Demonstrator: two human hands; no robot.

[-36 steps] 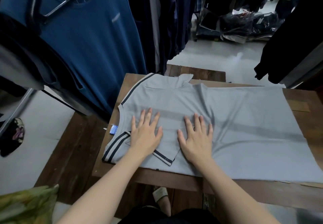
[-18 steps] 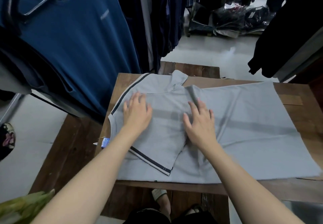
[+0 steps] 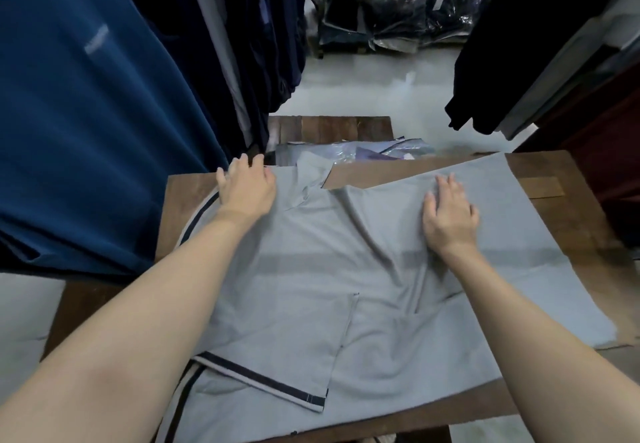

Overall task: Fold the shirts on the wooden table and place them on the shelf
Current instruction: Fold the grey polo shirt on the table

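Shop floor (image 3: pixel 363 89), pale and glossy, crowded with hanging stock: a large blue shirt (image 3: pixel 86 113) fills the left side, dark garments (image 3: pixel 242 44) hang behind it, and more dark clothing (image 3: pixel 519 44) hangs at the right. Plastic-wrapped packs (image 3: pixel 408 17) sit on the floor at the far end.

Item 1. Wooden table (image 3: pixel 571 221), directly in front of you, brown, with a lighter rectangular patch (image 3: pixel 540 188) near its far right corner. Just beyond its far edge shows a plastic-bagged garment (image 3: pixel 363 152), with a lower wooden platform (image 3: pixel 329 129) behind it.

Item 2. Grey shirt (image 3: pixel 311 269), spread over most of the table, collar (image 3: pixel 311 172) toward the far edge and body stretching away to your right. One sleeve is folded in over the body; its dark-striped cuff (image 3: pixel 270 382) lies near the front edge. A second dark stripe shows at the far left beside your wrist. Creases run through the cloth between your two hands.

Item 3. Your left hand (image 3: pixel 247 188), palm down on the shirt's shoulder at the far left corner, just left of the collar. Fingers are stretched forward and a little spread, tips reaching the table's far edge. You cannot tell whether the tips catch any cloth.

Item 4. Your right hand (image 3: pixel 450 212), palm down and flat on the shirt's body, right of the collar. Fingers are straight and close together, gripping nothing, only pressing the fabric to the table. It lies well apart from the left hand.
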